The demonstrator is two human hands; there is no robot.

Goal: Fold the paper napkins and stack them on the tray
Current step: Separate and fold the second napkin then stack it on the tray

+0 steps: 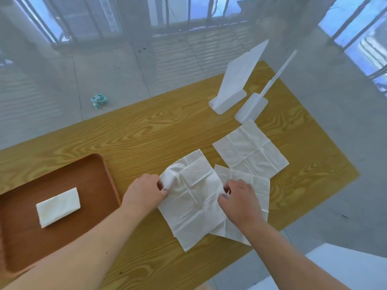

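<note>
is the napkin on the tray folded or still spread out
Folded. The napkin lies on the tray as a small thick rectangle, unlike the creased open squares on the table.

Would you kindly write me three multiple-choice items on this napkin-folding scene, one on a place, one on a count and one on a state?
1. Where does the folded napkin lie?
A. on the brown tray
B. on the floor
C. against the white stands

2. How many white stands are on the wooden table?
A. none
B. two
C. five

3. What is the state of the napkin under the hands?
A. rolled into a ball
B. torn in strips
C. unfolded, its left edge pinched and lifted

Answers:
1 A, as the folded napkin rests inside the tray.
2 B, as the wide stand and the thin stand sit side by side at the far end.
3 C, as the left hand grips the raised edge while the right hand is at the other side.
</note>
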